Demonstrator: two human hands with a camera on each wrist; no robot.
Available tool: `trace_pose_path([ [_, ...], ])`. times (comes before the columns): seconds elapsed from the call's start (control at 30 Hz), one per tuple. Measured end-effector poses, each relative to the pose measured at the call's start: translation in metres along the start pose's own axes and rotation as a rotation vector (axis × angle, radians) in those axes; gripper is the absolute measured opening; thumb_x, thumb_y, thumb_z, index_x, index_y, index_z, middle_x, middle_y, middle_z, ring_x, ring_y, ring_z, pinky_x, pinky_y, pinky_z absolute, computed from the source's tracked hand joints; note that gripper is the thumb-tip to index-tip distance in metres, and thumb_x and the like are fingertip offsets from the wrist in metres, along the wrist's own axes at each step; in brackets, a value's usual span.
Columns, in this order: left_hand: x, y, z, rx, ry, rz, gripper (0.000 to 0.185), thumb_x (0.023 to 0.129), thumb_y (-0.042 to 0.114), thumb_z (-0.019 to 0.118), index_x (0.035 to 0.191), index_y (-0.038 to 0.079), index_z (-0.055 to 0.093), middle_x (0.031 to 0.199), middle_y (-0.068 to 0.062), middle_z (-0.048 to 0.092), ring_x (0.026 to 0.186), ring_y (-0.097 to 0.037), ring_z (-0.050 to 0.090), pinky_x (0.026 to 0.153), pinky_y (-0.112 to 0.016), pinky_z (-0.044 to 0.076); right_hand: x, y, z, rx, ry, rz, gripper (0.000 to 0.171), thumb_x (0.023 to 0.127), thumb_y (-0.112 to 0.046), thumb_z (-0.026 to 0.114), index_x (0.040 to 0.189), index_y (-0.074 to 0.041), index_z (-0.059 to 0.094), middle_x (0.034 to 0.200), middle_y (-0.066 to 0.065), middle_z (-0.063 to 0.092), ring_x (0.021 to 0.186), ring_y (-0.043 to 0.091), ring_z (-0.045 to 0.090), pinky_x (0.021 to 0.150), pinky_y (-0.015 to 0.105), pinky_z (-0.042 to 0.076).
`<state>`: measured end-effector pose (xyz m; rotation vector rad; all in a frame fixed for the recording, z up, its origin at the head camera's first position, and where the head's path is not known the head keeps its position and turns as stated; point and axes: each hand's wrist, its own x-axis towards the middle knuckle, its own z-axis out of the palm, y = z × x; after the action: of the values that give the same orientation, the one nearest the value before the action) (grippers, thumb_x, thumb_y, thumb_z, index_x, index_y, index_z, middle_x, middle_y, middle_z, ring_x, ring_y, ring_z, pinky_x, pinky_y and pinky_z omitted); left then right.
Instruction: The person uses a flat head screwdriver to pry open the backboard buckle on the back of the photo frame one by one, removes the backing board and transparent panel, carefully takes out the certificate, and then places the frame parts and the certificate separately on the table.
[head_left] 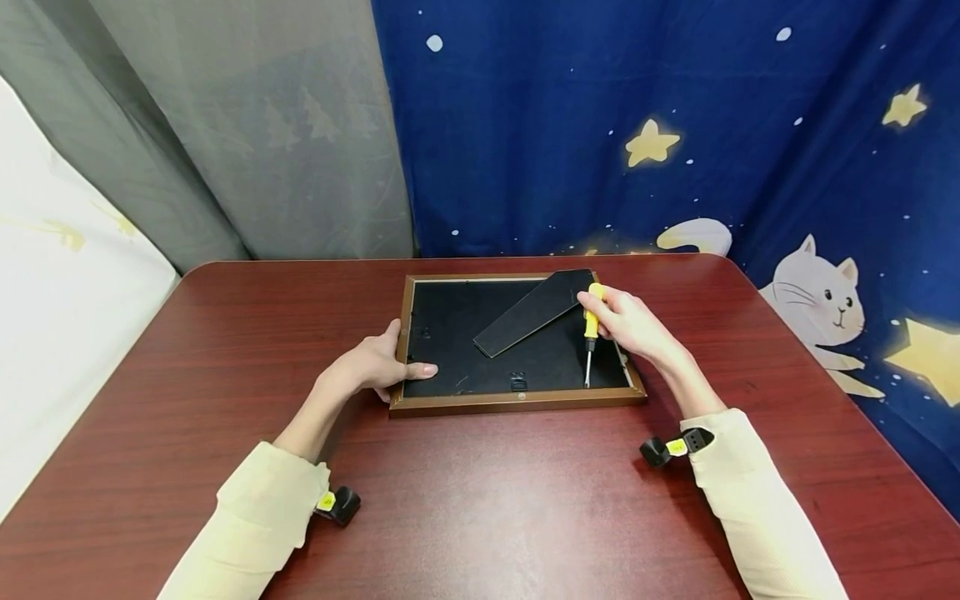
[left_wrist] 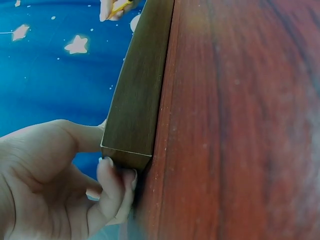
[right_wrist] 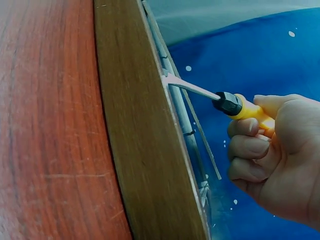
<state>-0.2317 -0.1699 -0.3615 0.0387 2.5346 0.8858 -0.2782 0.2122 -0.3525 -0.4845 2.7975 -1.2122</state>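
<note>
Prying, I judge: my right hand grips a yellow-handled metal screwdriver, tip below it at the rectangular brown wooden frame my left hand clasps; gentle levering seems needed next.

Bright; soft glare on tabletop

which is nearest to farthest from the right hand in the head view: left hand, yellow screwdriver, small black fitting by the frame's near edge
1. Yellow screwdriver: held in the right hand.
2. Small black fitting: to its left, by the near edge of the frame.
3. Left hand: at the frame's left side.
</note>
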Motion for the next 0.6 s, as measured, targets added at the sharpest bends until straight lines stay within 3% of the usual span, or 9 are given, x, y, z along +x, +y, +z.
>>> trace_pose_path([
  [0.2, -0.001, 0.002, 0.001, -0.032, -0.028, -0.051, 0.111, 0.094, 0.047, 0.07, 0.16, 0.001, -0.006, 0.153, -0.036, 0.03, 0.057, -0.018, 0.066, 0.061, -0.03, 0.058, -0.003, -0.001, 0.003, 0.006, 0.014, -0.01, 0.037, 0.107, -0.038, 0.052, 0.088, -0.005, 0.053, 0.068, 0.007, 0.05, 0.059, 0.019, 0.049, 0.055, 0.028, 0.039],
  [0.6, -0.004, 0.005, 0.002, -0.05, -0.071, -0.079, 0.106, 0.097, 0.047, 0.065, 0.159, 0.001, -0.008, 0.151, -0.036, 0.03, 0.052, -0.017, 0.063, 0.068, -0.031, 0.058, -0.019, -0.01, 0.008, -0.117, 0.098, -0.081, 0.037, 0.107, -0.041, 0.049, 0.092, -0.008, 0.053, 0.073, 0.006, 0.054, 0.067, 0.024, 0.052, 0.061, 0.034, 0.041],
])
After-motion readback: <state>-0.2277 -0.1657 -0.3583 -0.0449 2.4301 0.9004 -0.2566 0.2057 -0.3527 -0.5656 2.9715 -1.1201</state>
